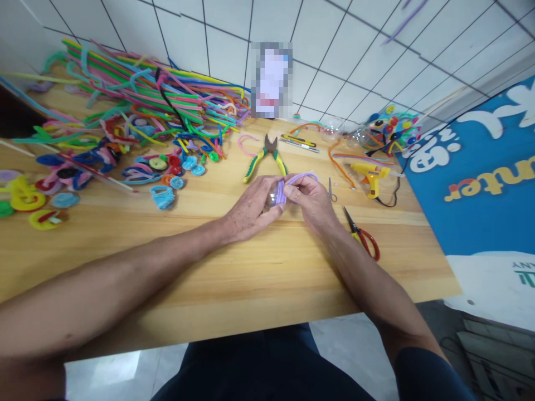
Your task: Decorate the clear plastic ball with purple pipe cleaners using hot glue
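Note:
Between both hands, over the middle of the table, is a small clear ball (273, 199) with a purple pipe cleaner (281, 192) wound around its right side. My left hand (254, 206) is closed around the ball from the left, fingers behind it and thumb in front. With thumb and fingertips, my right hand (308, 199) pinches the purple pipe cleaner at the ball's right edge, and a loose loop of it arches above those fingers. Pliers with yellow-green handles (267, 157) lie just beyond the hands. Red-handled scissors (363, 236) rest right of my right forearm.
Bundled colourful pipe cleaners (146, 89) and coiled pieces (163, 195) cover the table's left side. A phone (272, 81) leans on the tiled wall. A yellow glue gun (370, 177), a utility knife (298, 141), small scissors (331, 191) and a bag of colourful bits (390, 133) lie to the right.

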A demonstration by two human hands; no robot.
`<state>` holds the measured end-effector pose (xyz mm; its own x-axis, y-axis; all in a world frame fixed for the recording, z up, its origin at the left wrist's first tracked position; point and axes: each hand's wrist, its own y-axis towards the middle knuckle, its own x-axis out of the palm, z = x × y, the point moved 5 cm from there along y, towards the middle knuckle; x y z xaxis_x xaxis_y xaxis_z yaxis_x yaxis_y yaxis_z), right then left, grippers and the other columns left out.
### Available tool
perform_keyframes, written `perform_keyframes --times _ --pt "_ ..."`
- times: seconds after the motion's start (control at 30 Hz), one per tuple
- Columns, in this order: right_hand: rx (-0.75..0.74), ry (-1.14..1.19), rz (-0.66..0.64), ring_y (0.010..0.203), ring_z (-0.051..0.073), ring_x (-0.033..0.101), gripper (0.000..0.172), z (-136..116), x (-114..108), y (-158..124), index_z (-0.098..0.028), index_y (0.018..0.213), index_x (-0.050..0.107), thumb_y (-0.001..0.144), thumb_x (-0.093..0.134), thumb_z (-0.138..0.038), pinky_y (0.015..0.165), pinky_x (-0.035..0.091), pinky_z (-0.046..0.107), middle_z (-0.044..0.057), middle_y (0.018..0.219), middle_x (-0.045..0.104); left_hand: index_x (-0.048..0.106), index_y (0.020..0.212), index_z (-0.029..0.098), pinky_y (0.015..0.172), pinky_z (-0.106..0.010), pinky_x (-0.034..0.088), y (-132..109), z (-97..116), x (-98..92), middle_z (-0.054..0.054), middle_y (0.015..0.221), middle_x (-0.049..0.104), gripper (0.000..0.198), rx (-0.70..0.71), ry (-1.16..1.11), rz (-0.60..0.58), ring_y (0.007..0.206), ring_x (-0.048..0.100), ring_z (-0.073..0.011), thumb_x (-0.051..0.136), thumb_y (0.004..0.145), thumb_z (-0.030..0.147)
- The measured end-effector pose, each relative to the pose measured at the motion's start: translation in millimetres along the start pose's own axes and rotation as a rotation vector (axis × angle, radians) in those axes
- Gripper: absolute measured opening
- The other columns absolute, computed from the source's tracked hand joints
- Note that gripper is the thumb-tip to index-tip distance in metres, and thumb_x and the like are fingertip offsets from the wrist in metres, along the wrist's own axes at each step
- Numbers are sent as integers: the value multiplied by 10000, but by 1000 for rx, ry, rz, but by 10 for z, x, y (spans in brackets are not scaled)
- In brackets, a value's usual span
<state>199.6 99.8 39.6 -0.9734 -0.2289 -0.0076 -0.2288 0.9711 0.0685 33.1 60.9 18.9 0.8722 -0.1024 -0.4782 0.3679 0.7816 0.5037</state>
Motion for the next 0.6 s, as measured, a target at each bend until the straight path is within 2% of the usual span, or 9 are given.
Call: perform_keyframes --times 0.23,0.6 --pt "-8 -6 12 937 202 697 496 23 2 -11 -252 859 764 687 1024 -639 921 612 382 21 1016 757 497 1554 188 1236 -531 528 0 12 -8 -177 1504 653 536 -5 -17 6 1415 632 -329 616 1052 331" --pt "25 -35 30 933 198 696 538 50 41 -41 -249 959 734 729 977 -671 907 593 361 18 1007 770 509 1558 206 1245 -534 529 -5 -34 -6 -163 1498 657 536 -49 -35 6 1410 630 -320 609 1052 350"
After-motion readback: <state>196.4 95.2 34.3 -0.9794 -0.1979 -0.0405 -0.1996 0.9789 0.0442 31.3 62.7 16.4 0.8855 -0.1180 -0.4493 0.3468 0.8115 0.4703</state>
